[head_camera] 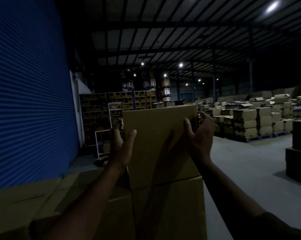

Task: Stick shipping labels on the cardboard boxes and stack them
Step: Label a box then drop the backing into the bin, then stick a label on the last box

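A plain brown cardboard box (158,134) is held up in front of me, its near face toward the camera. My left hand (120,148) holds its left side, thumb on the near face. My right hand (200,134) grips its right edge, thumb in front and fingers curled behind. The box's lower edge sits at the top of a larger cardboard box (168,208) below it. No label shows on the visible face.
More cardboard boxes (25,205) lie low at the left beside a blue roller shutter (28,94). A dark stack (300,149) stands at the right. Pallets of boxes (253,120) and shelving (101,118) fill the background across grey floor (241,161).
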The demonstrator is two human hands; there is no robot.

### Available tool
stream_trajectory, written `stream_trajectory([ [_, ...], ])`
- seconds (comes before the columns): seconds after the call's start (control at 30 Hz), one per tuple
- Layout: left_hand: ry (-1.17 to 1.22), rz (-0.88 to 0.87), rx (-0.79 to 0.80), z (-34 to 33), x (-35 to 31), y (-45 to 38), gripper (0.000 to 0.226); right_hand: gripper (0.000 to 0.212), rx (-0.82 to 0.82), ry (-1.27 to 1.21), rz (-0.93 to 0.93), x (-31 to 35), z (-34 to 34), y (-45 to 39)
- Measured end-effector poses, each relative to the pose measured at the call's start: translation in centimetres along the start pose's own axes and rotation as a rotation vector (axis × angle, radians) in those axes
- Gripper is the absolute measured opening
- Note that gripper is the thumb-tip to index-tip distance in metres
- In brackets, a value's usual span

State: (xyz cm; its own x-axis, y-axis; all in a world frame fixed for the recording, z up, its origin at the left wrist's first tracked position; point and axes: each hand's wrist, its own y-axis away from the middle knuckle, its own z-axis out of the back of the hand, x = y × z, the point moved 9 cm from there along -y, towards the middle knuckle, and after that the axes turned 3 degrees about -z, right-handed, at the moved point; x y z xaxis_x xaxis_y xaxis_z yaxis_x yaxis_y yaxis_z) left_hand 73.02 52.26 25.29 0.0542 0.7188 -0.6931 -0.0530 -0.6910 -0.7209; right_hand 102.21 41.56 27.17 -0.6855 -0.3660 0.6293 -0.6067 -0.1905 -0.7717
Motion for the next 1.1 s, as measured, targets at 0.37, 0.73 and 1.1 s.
stream_trajectory([
  [0.37,-0.355,-0.216,-0.019,11.2,-5.8,10.3,0.083,0.049,0.400,-0.129,0.329,14.1,-4.5,17.6],
  [0.73,-0.732,-0.079,-0.249,36.6,-7.8,24.0,0.073,0.037,0.877,-0.474,0.224,29.9,-16.0,40.0],
  [1.1,-0.854,0.213,-0.450,66.7,-5.5,39.6,0.068,0.034,1.182,-0.496,0.073,44.2,-24.6,67.8],
])
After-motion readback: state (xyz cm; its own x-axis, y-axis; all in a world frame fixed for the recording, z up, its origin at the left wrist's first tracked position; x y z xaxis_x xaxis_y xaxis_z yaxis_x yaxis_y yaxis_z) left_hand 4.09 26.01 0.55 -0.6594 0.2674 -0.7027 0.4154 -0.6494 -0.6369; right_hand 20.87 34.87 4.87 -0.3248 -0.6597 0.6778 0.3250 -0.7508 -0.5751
